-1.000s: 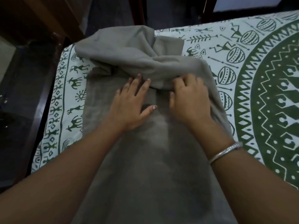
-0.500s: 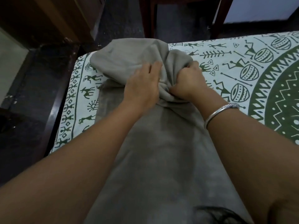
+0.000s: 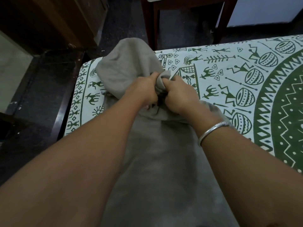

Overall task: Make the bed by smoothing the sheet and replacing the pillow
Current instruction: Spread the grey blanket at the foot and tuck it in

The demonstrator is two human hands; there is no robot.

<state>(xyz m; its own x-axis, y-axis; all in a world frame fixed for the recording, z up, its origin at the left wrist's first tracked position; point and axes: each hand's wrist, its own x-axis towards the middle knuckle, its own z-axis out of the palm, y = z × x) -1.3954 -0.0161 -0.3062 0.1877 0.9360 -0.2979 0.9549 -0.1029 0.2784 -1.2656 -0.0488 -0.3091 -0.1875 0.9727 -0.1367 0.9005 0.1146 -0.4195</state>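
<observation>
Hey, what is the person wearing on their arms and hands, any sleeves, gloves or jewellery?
No sleeves or gloves show: the left forearm and right forearm are bare to the frame edge. The left hand wears nothing visible. Beside the right hand, the wrist carries a slim silver bangle with an engraved surface.

Head view: from the person's head, facing forward and down.
Nearness: close over the bed, at its far left corner.

Ahead, heaped grey cloth; sheet free rightward; chair legs beyond
</observation>
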